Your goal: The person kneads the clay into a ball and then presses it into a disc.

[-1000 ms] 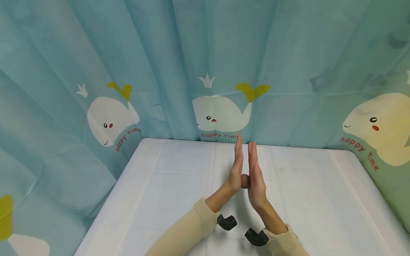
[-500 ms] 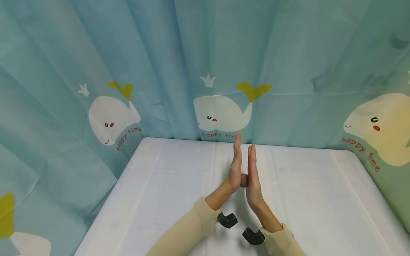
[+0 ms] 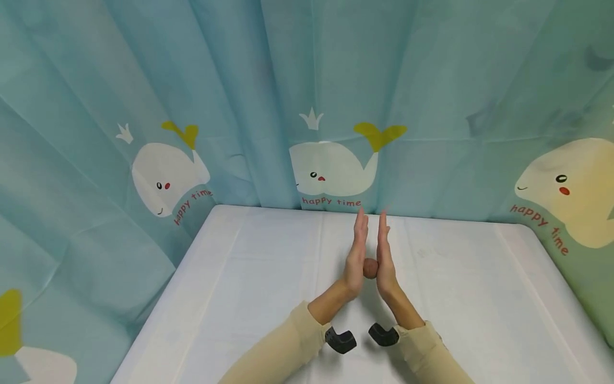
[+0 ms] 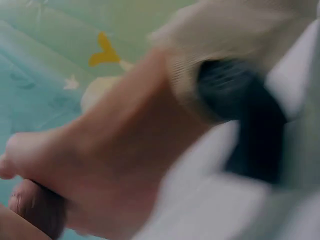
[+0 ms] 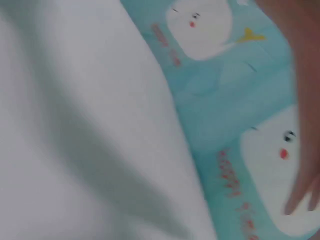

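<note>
A small brown ball (image 3: 370, 268), with a few creases on its surface, sits between the two palms above the table. My left hand (image 3: 355, 261) presses it from the left with straight fingers that point away from me. From the other side my right hand (image 3: 385, 261) touches it, its fingers straight as well. The fingertips of the two hands stay apart. In the left wrist view the ball (image 4: 37, 207) shows at the lower left, against the palm of the right hand (image 4: 100, 155). The right wrist view catches only a blurred part of a hand at its right edge; no ball shows there.
A white-covered table (image 3: 268, 256) lies under the hands. Behind it and along its sides hangs a blue-green curtain (image 3: 431, 80) with printed whales. Black devices are on both wrists, the left device (image 3: 340, 340) close to the right device (image 3: 384, 335).
My right hand has slid forward along the ball, while my left hand has drawn back slightly. The ball has shifted a little to the right and shows more between the palms.
</note>
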A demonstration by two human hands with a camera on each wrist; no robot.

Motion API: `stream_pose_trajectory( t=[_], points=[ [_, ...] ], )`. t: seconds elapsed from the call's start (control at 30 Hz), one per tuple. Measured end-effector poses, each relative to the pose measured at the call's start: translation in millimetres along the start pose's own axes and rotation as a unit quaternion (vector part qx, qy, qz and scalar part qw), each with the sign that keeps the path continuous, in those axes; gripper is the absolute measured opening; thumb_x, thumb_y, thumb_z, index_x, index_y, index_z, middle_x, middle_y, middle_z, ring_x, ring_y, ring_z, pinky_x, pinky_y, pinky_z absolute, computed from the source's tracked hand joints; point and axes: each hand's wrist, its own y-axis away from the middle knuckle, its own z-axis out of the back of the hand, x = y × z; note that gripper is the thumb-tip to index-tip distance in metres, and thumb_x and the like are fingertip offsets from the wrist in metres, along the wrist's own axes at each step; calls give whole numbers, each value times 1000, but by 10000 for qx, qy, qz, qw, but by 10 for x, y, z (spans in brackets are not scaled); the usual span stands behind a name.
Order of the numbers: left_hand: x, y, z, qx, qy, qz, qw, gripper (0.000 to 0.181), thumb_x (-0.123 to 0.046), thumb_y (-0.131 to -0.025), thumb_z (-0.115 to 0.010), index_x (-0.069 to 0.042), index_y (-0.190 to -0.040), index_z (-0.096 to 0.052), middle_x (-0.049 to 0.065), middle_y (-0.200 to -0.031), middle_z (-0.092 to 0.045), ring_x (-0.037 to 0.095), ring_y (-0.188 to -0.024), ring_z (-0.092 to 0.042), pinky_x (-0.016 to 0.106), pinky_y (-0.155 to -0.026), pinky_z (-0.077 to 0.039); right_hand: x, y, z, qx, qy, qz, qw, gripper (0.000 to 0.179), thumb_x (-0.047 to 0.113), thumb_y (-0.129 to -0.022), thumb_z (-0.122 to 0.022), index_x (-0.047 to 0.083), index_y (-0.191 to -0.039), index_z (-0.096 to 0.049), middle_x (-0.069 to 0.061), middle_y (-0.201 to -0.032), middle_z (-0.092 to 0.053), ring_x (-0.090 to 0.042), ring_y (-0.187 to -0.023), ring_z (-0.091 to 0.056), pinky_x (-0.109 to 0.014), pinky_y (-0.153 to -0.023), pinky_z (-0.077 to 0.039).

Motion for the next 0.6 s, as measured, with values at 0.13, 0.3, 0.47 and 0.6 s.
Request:
stream_pose_trajectory(
  t=[0.13,0.3,0.47,0.6],
  points=[
    [41,-110,111,-207,-427,-149,9988,62,-42,-112,-10,-14,-166,2,3,-173,2,21,-158,0,52,-125,-2,-2,200,-157,136,-106,50,9998,55,39,-112,-7,32,-166,3,11,-171,10,-13,-155,13,-49,-122,7],
    [205,-102,186,-135,-531,-36,9985,62,-42,-111,-8,-15,-166,4,5,-173,6,22,-158,3,54,-124,-1,224,211,-227,179,54,498,9986,54,33,-113,-9,29,-166,0,11,-172,6,-13,-156,15,-43,-122,5],
    [262,29,95,39,-499,76,9987,62,-43,-111,-7,-17,-167,3,1,-173,3,21,-158,0,51,-125,-2,274,4,-114,4,250,378,9990,54,38,-112,-10,34,-166,-1,13,-172,7,-6,-153,19,-52,-121,13],
    [173,83,44,100,-89,332,9994,62,-46,-111,-8,-20,-167,3,3,-173,1,23,-158,-2,46,-126,-4,130,-90,-22,-239,327,72,9992,54,41,-112,-9,37,-165,-1,18,-171,7,-4,-152,21,-52,-120,16]
  ],
)
